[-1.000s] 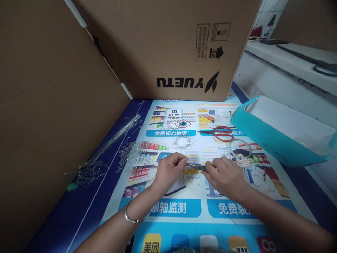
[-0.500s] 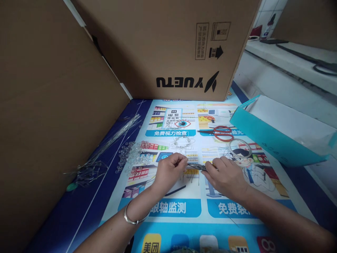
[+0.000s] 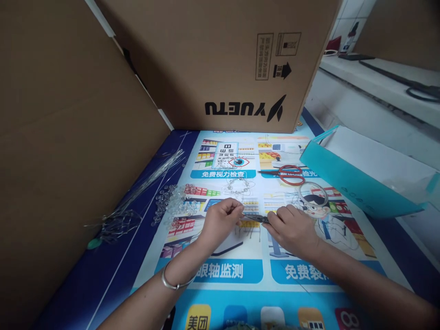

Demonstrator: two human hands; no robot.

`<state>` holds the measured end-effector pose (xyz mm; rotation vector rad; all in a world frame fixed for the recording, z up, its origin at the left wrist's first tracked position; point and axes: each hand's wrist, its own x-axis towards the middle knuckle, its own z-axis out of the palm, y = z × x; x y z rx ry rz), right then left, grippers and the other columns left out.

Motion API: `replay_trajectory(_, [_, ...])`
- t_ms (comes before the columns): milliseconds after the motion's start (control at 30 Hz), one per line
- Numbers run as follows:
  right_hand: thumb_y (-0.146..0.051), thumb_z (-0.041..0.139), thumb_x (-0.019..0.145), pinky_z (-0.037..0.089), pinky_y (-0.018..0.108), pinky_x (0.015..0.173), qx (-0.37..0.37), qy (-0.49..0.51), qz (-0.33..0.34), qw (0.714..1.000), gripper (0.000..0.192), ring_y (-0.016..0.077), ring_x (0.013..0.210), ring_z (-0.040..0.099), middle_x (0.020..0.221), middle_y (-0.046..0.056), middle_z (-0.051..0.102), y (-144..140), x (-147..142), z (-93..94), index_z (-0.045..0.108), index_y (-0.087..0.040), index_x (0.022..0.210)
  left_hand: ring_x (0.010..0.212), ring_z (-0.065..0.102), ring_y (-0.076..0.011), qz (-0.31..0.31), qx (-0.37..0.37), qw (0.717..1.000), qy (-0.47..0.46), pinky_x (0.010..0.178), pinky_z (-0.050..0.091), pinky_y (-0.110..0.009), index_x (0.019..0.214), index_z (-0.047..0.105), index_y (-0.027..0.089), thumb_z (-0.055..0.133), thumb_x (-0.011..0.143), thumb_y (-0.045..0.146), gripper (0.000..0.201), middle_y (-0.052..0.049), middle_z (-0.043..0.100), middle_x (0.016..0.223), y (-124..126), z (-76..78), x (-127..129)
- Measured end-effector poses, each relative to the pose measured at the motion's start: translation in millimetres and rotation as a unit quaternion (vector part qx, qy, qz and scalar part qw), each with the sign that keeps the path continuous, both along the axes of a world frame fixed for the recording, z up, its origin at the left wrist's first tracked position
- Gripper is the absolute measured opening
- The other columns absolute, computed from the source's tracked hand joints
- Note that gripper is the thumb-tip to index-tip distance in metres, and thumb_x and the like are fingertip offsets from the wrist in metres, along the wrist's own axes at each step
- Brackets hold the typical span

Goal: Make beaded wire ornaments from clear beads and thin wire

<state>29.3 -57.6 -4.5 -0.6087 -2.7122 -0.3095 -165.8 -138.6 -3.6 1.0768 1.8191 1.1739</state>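
Note:
My left hand (image 3: 220, 221) pinches a thin wire piece at its fingertips, a silver bangle on its wrist. My right hand (image 3: 293, 228) grips small dark pliers (image 3: 258, 219), whose jaws meet the wire between both hands. Both hands hover low over a printed poster (image 3: 240, 270) that covers the table. A pile of clear beads (image 3: 172, 204) lies just left of my left hand. A small wire-and-bead piece (image 3: 239, 185) rests beyond my hands.
Red-handled scissors (image 3: 287, 174) and a clear ring (image 3: 313, 193) lie behind my right hand. A teal paper bag (image 3: 347, 183) lies at the right. A bundle of wires (image 3: 137, 192) lies at the left. Large cardboard boxes (image 3: 220, 64) wall off the back and left.
Both hands have stayed in nearly the same place, with only slight shifts of the fingers and pliers.

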Motion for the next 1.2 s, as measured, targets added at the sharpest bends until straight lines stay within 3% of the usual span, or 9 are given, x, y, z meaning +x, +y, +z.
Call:
replay_trajectory(300, [-0.039, 0.044, 0.086, 0.024, 0.029, 0.063, -0.021, -0.008, -0.013, 1.0, 0.026, 0.0171, 0.073, 0.042, 0.072, 0.006, 0.053, 4, 2, -0.7, 0.06, -0.019, 0.081, 0.056, 0.056, -0.0113, -0.024, 0.045, 0.991, -0.121, 0.053, 0.043, -0.021, 0.082, 0.062, 0.015, 0.061, 0.073, 0.033, 0.021, -0.001, 0.063, 0.062, 5, -3.4, -3])
replay_trajectory(633, [-0.039, 0.046, 0.085, 0.023, 0.029, 0.06, 0.013, 0.027, 0.003, 1.0, 0.026, 0.0158, 0.07, 0.04, 0.068, 0.005, 0.051, 2, 2, -2.1, 0.06, -0.018, 0.077, 0.053, 0.048, -0.0086, 0.024, 0.056, 0.997, -0.038, 0.05, 0.038, -0.019, 0.073, 0.059, 0.016, 0.059, 0.072, 0.03, 0.014, 0.002, 0.056, 0.062, 2, -9.4, 3])
replay_trajectory(900, [-0.038, 0.049, 0.083, 0.022, 0.031, 0.061, 0.05, 0.027, 0.015, 0.998, 0.022, 0.0155, 0.068, 0.04, 0.067, 0.004, 0.052, 4, 4, -5.4, 0.06, -0.019, 0.083, 0.058, 0.051, -0.0098, 0.03, 0.062, 0.996, -0.05, 0.055, 0.039, -0.02, 0.072, 0.058, 0.016, 0.058, 0.072, 0.028, 0.012, 0.001, 0.058, 0.065, 4, -13.7, 4])
replay_trajectory(1200, [-0.037, 0.054, 0.081, 0.026, 0.03, 0.063, 0.08, 0.061, 0.06, 0.993, 0.02, 0.0152, 0.07, 0.042, 0.071, 0.004, 0.055, 8, 9, -7.4, 0.061, -0.019, 0.089, 0.051, 0.043, -0.0066, 0.013, 0.055, 0.994, -0.089, 0.049, 0.035, -0.018, 0.069, 0.056, 0.015, 0.059, 0.072, 0.025, 0.011, 0.003, 0.054, 0.061, 2, -9.5, 3])
